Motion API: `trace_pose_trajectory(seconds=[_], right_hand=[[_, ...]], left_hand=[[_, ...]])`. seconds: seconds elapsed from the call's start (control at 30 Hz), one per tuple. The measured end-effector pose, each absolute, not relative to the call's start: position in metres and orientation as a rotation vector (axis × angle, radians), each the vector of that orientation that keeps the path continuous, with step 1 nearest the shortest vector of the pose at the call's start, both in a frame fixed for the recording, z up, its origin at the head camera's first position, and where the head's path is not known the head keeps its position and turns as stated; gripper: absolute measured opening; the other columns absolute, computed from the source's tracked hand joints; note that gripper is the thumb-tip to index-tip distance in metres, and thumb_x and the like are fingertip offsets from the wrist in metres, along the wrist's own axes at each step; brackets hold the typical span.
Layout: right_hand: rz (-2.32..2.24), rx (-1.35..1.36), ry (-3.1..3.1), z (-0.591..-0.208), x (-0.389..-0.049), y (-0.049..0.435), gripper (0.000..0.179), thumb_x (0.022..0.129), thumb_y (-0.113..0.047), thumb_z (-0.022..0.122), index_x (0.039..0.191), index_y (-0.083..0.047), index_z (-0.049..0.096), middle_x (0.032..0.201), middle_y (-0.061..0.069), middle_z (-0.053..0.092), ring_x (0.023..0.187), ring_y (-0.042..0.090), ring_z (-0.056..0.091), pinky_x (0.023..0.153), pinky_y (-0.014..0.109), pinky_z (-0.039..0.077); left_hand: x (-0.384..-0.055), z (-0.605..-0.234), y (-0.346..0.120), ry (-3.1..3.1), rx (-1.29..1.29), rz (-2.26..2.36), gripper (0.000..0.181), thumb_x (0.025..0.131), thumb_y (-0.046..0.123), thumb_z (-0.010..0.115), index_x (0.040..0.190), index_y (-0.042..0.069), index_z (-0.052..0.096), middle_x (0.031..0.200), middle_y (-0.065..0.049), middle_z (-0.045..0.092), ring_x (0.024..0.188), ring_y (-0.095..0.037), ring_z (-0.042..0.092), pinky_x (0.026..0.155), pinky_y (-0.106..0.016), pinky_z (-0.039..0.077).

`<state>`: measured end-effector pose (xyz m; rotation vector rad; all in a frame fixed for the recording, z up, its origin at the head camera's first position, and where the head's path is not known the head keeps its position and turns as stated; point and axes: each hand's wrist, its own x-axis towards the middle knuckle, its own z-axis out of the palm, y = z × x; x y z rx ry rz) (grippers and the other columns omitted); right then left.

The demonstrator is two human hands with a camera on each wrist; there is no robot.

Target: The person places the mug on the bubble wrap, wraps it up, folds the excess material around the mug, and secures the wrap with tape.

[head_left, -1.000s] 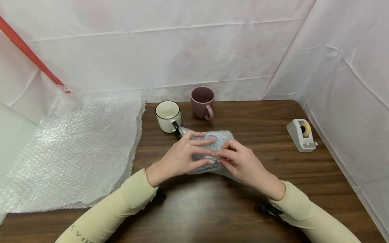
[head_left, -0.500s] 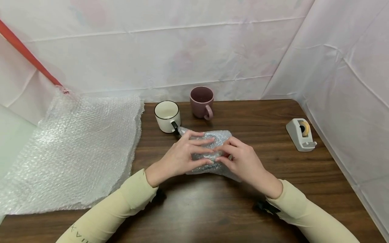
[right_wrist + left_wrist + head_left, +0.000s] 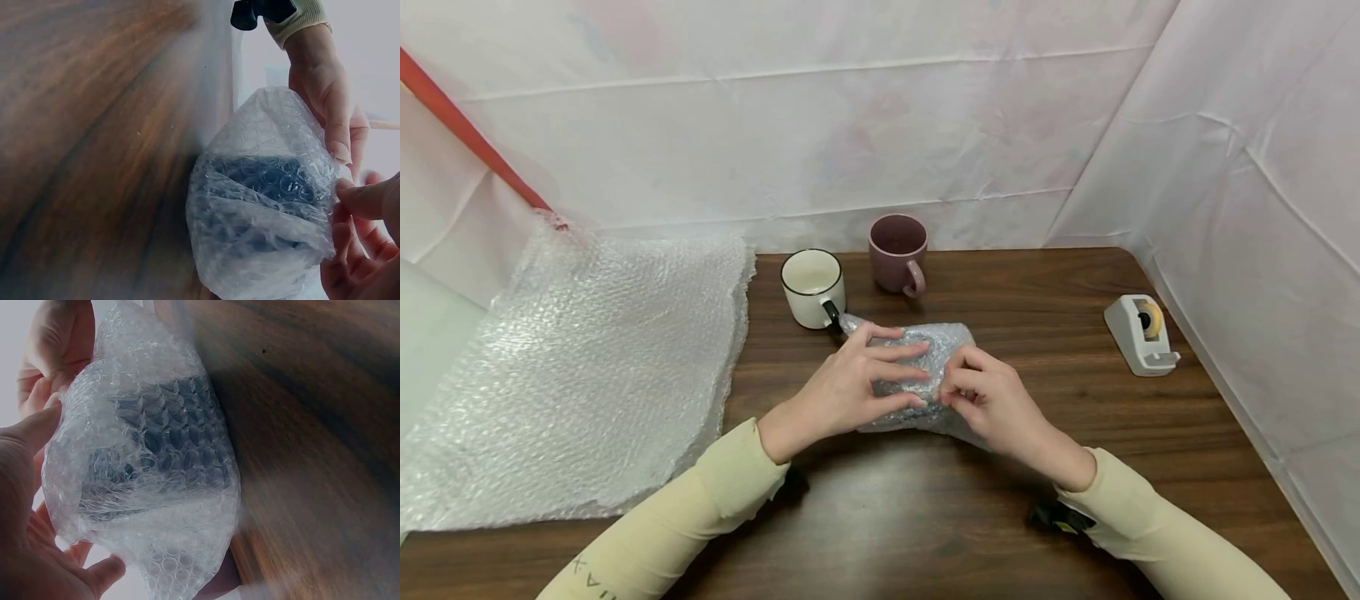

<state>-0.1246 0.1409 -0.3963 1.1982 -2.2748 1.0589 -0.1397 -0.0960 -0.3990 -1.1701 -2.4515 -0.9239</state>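
A bundle of bubble wrap (image 3: 951, 335) rests on the wooden table between my two hands. Through its clear layers in the left wrist view shows a dark object (image 3: 178, 434), its kind blurred by the bubbles. My left hand (image 3: 848, 382) lies over the bundle's left side, fingers straight and spread. From the right, my right hand (image 3: 996, 402) has its thumb and fingertips bunched together, pinching at the top of the wrap near the left fingertips. The right wrist view shows folded, overlapping layers of the wrap (image 3: 250, 234) on the bundle's side.
Behind the bundle stand a white mug (image 3: 808, 304) with a black rim and handle, and a mauve mug (image 3: 895, 265). Stacked bubble wrap sheets (image 3: 602, 358) cover the table's left. A tape dispenser (image 3: 1138, 337) sits at the right, and curtains (image 3: 880, 125) hang behind.
My right hand's fingers have shifted slightly over the top of the bundle and drawn closer together. My left hand and the bundle have stayed in place.
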Motion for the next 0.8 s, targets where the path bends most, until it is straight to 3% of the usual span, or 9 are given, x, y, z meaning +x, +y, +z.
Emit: trace_pose_trajectory(seconds=[0.17, 0.5, 0.8], right_hand=[[1.06, 1.173, -2.286, -0.3972, -0.1231, 0.1421, 0.03, 0.075, 0.009, 0.082, 0.095, -0.013, 0.078, 0.09, -0.004, 0.059, 0.07, 0.007, 0.054, 0.058, 0.021, 0.047], [0.918, 1.21, -2.307, -0.3982, -0.1258, 0.144, 0.036, 0.075, 0.004, 0.083, 0.11, -0.003, 0.077, 0.093, 0.0, 0.059, 0.067, 0.007, 0.05, 0.056, 0.019, 0.045], [0.838, 1.221, -2.419, -0.3926, -0.1267, 0.1444, 0.043, 0.08, -0.003, 0.082, 0.122, -0.005, 0.071, 0.089, -0.002, 0.054, 0.068, 0.005, 0.052, 0.058, 0.019, 0.047]], left_hand=[[-0.1395, -0.3998, -0.0961, -2.444, -1.167, -0.933, 0.032, 0.084, 0.038, 0.081, 0.112, 0.024, 0.078, 0.135, 0.005, 0.062, 0.13, -0.02, 0.045, 0.099, -0.04, 0.047], [-0.1421, -0.3997, -0.0968, -2.432, -1.181, -0.895, 0.042, 0.083, 0.041, 0.081, 0.115, 0.014, 0.077, 0.132, 0.004, 0.063, 0.128, -0.021, 0.047, 0.105, -0.036, 0.042], [-0.1423, -0.3998, -0.0966, -2.448, -1.177, -0.911, 0.044, 0.083, 0.041, 0.08, 0.119, 0.016, 0.075, 0.133, 0.004, 0.062, 0.129, -0.021, 0.046, 0.103, -0.038, 0.044]])
